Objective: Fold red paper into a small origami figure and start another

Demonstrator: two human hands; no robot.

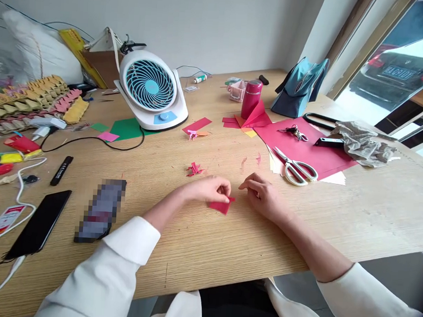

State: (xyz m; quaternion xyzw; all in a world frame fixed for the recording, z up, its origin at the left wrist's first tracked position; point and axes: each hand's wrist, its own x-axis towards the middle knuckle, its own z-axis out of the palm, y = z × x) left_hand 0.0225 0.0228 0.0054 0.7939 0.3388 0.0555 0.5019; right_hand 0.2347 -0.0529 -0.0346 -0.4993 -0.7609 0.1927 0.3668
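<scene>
Near the table's front half, my left hand (213,189) pinches a small piece of red paper (219,206) between thumb and fingers. To its right, my right hand (261,195) is apart from the paper, its fingers curled together over the wooden table (192,252); whether anything small lies between them is too small to tell. A little red cut-paper shape (194,169) lies just beyond my left hand. White-handled scissors (298,171) rest partly on a large red sheet (314,147) at the right.
A white fan (151,91) stands at the back left. Behind the red sheet are a red bottle (252,98) and a blue bag (298,89). Two phones, one black (40,223) and one blurred (101,212), and a marker (61,170) lie left. A grey cloth (363,143) is right.
</scene>
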